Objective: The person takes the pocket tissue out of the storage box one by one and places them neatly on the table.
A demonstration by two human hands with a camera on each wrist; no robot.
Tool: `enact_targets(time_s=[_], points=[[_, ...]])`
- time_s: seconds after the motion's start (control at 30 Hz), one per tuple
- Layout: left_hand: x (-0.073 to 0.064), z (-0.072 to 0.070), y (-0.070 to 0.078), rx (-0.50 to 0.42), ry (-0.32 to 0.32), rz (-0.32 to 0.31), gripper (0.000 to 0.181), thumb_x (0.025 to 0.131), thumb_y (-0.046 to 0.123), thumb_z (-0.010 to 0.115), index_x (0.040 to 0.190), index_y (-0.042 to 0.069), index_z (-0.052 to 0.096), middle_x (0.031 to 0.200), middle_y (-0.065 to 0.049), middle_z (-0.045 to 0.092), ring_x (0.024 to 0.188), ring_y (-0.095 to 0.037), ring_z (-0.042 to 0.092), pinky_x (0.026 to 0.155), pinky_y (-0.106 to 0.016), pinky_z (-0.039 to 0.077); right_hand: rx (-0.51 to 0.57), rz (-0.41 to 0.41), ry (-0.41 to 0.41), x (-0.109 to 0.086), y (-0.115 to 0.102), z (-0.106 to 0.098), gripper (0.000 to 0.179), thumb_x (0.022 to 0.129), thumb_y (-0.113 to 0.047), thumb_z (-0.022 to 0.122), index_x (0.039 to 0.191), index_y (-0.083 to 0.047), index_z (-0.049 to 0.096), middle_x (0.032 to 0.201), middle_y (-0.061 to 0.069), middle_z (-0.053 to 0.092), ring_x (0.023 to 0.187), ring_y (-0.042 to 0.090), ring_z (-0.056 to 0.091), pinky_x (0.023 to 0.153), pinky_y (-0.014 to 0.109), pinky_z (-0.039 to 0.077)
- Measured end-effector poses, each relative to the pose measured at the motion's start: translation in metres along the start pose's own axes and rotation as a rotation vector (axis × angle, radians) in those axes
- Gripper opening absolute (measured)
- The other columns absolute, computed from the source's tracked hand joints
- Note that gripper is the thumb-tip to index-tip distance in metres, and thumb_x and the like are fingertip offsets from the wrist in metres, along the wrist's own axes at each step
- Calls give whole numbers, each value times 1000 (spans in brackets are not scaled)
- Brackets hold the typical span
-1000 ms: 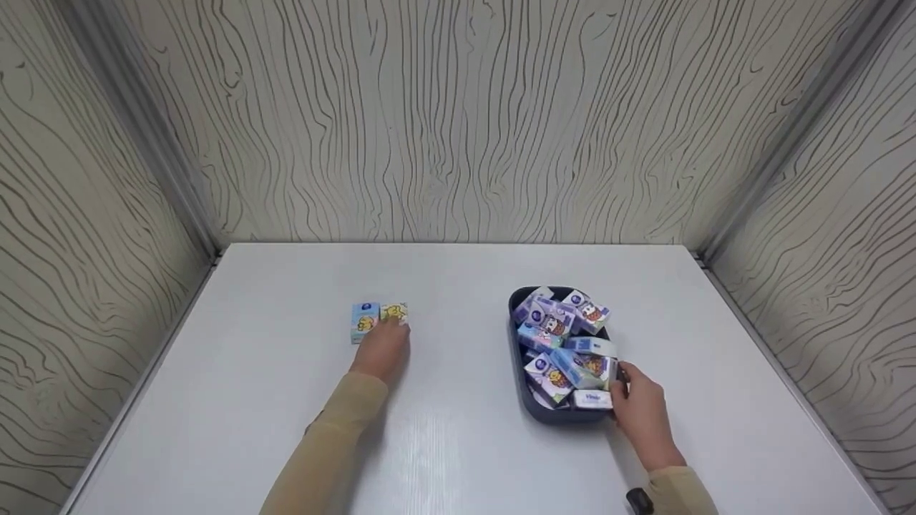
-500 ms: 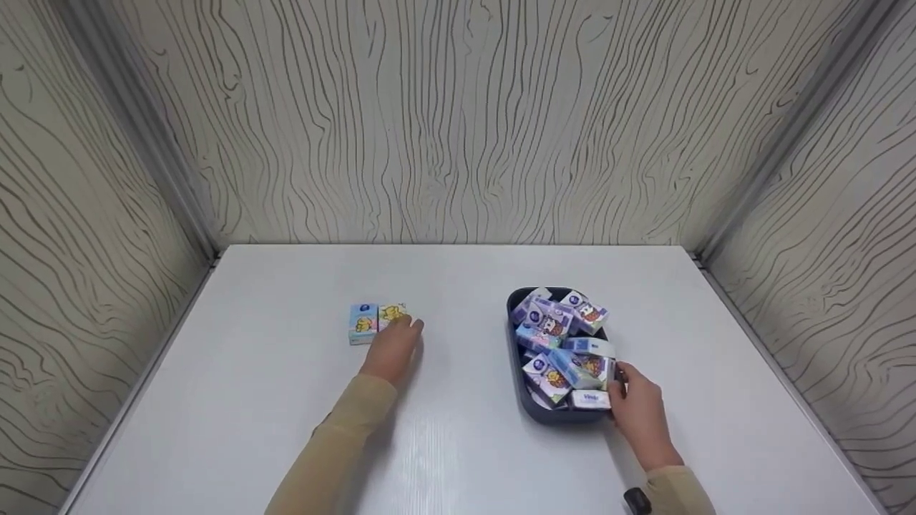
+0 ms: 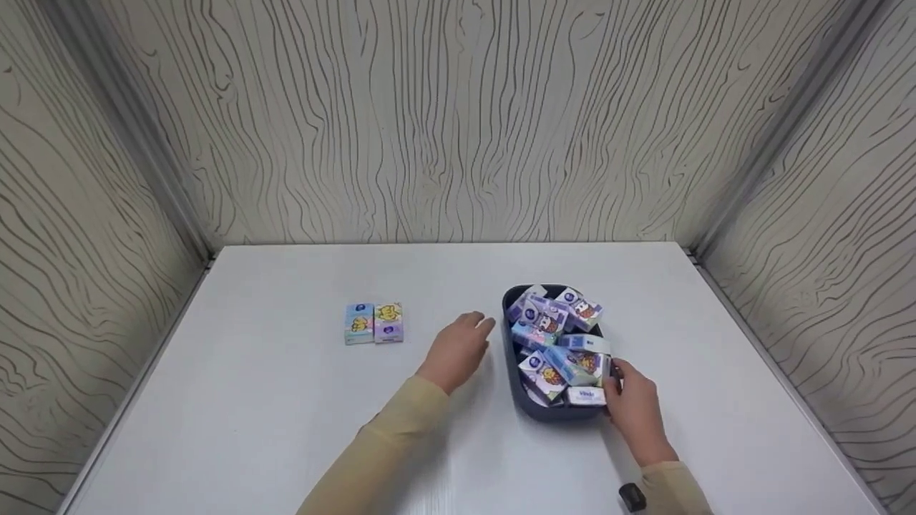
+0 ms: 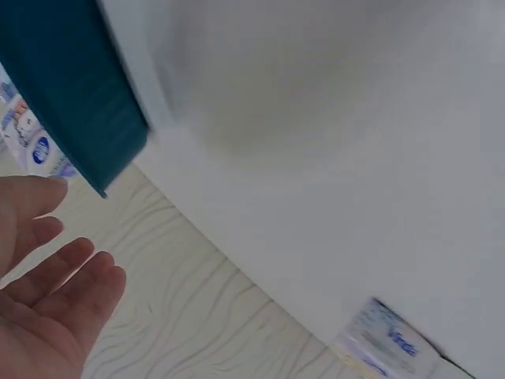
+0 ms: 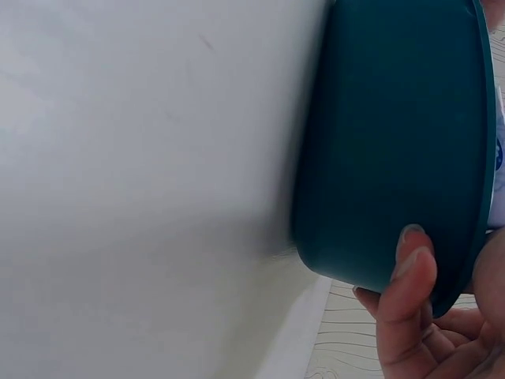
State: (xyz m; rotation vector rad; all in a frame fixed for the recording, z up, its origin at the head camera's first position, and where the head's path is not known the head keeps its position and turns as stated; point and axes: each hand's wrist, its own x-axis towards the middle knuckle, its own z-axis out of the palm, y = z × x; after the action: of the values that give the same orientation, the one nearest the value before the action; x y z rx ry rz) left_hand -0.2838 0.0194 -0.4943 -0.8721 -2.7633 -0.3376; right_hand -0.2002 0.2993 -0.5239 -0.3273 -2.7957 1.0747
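Observation:
My left hand [image 3: 458,350] is beside the left wall of a dark blue plastic bin [image 3: 519,390], with its fingers relaxed and nothing in them. In the left wrist view, the fingers [image 4: 87,284] spread near the bin's teal-looking end. Small printed tissue packs [image 3: 544,322] lie jumbled in the bin, some above its rim. My right hand [image 3: 635,404] grips the bin's right rim near its front corner; in the right wrist view its fingers [image 5: 410,276] press the outer wall. A blue tissue pack [image 3: 359,324] and a yellow-and-purple one [image 3: 388,323] lie side by side farther left.
The bin and the two packs are on a white table [image 3: 286,429]. Wood-grain patterned panels [image 3: 444,129] rise behind the table and along both sides, with grey metal posts [image 3: 143,136] at the corners.
My left hand has left the yellow-and-purple tissue pack and moved right to the bin, uncovering that pack beside the blue one. My right hand keeps its grip on the bin.

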Motion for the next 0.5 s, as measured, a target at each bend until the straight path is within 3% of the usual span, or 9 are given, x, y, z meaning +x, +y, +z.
enact_targets(time_s=[0.13,0.33,0.5], points=[[7,-3,32,-5,-21,72,37,95,18,61,131,12,56,128,-8,57,117,-20,55,97,-31,47,-22,0,-1,0,0,0,43,96,-4,48,135,10,42,124,33,52,87,30,62,52,29,53],[12,0,72,63,-46,243,42,96,17,58,137,16,51,135,-3,52,123,-15,50,102,-25,41,-21,10,-3,1,-1,0,43,95,-4,48,136,10,41,124,34,51,75,25,61,49,29,52],[15,2,97,85,-121,328,55,92,13,64,143,21,44,143,4,46,130,-12,42,105,-25,36,-4,2,-6,1,0,0,43,95,-3,47,135,10,41,122,34,52,66,19,60,46,27,51]])
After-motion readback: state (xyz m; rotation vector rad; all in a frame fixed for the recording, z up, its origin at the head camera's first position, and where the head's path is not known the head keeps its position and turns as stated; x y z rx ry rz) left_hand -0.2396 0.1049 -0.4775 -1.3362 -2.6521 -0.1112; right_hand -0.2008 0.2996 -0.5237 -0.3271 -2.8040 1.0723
